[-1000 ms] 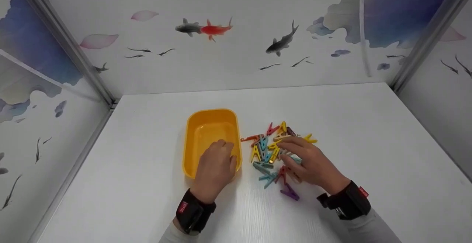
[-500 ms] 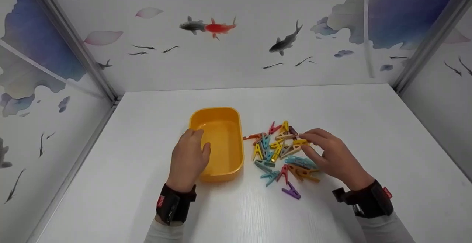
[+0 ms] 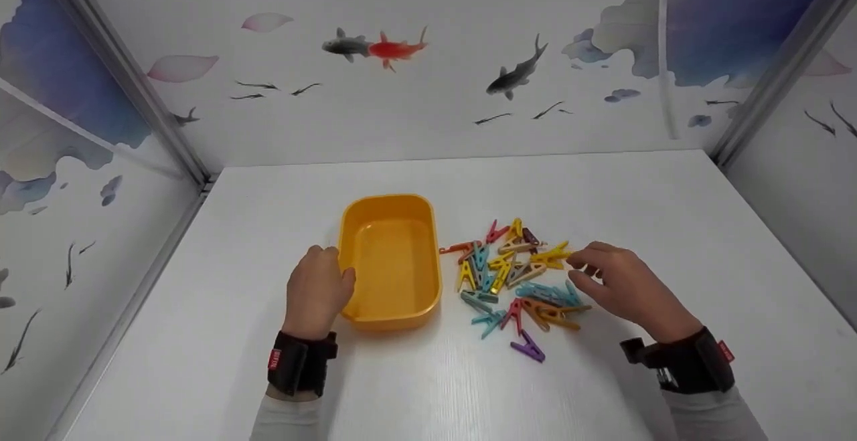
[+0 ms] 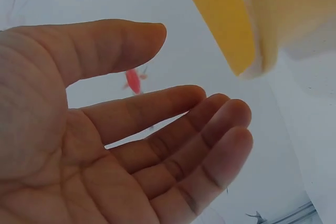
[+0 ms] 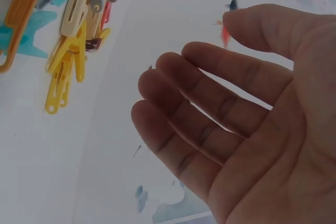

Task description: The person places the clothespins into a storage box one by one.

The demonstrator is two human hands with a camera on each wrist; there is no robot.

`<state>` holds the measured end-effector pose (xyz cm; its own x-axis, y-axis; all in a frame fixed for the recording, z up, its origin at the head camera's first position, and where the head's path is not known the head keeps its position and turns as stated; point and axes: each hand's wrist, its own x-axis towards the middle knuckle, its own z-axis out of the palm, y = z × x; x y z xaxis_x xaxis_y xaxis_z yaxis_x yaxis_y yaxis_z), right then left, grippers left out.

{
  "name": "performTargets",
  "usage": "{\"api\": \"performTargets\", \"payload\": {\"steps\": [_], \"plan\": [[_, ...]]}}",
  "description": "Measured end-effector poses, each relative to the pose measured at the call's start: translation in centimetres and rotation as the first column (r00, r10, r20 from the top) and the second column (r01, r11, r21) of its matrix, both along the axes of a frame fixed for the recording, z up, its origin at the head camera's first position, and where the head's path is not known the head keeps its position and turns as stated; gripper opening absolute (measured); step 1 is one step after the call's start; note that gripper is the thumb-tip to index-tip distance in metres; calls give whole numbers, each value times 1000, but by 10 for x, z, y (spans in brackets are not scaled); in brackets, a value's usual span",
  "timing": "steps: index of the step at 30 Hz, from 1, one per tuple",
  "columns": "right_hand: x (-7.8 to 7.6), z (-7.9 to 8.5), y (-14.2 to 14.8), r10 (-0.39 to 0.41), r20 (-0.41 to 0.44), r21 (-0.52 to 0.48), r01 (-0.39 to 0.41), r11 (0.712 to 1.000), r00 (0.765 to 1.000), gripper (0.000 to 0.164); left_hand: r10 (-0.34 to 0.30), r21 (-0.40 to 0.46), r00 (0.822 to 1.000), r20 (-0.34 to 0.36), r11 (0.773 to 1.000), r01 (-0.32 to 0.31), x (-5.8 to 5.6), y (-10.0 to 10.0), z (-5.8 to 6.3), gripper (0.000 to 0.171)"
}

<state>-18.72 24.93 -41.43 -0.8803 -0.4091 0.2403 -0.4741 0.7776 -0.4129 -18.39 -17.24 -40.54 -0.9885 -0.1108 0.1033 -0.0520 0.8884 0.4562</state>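
A yellow plastic tub (image 3: 392, 317) stands on the white table with nothing inside it. At its left side is my left hand (image 3: 315, 292); the left wrist view shows its palm bare, the fingers loosely bent and apart from the tub's wall (image 4: 226, 30). Right of the tub lies a loose pile of coloured clothespins (image 3: 499, 282). My right hand (image 3: 619, 288) hovers by the pile's right edge, nearest the yellow clothespins (image 3: 552, 255). In the right wrist view its fingers are relaxed and hold nothing, with yellow clothespins (image 5: 67, 66) off to the side.
A purple clothespin (image 3: 529, 346) lies at the pile's near end. An orange one (image 3: 460, 247) reaches close to the tub's right wall. White panels (image 3: 442, 120) printed with fish and petals enclose the table (image 3: 455, 401) at the back and both sides.
My left hand has moved left, from over the tub to beside its left wall. The right hand has drawn right from above the clothespins, uncovering orange and blue ones.
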Motion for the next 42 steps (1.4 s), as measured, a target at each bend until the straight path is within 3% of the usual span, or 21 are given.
{"api": "performTargets", "payload": {"steps": [6,11,18,28,35,42], "plan": [[-4,-4,8,-4,116,58,-3,998,993,11,7,-7,990,140,1000,-6,-1,-6,-2,17],[-10,-10,12,-17,210,114,-7,993,978,6,10,6,984,176,1000,-12,-2,-8,-3,12],[-11,-17,17,-53,347,149,1,989,937,2,-10,17,981,194,1000,7,-4,-4,-3,12],[-13,-25,20,-47,375,156,-13,988,926,6,-53,49,989,138,998,47,-6,11,-8,17],[-14,-32,20,-59,386,178,-12,984,921,10,-56,112,984,171,993,37,-5,18,-6,16],[-16,-34,21,-35,360,184,-34,982,932,14,-53,60,981,184,997,43,-3,14,-5,19]]}}
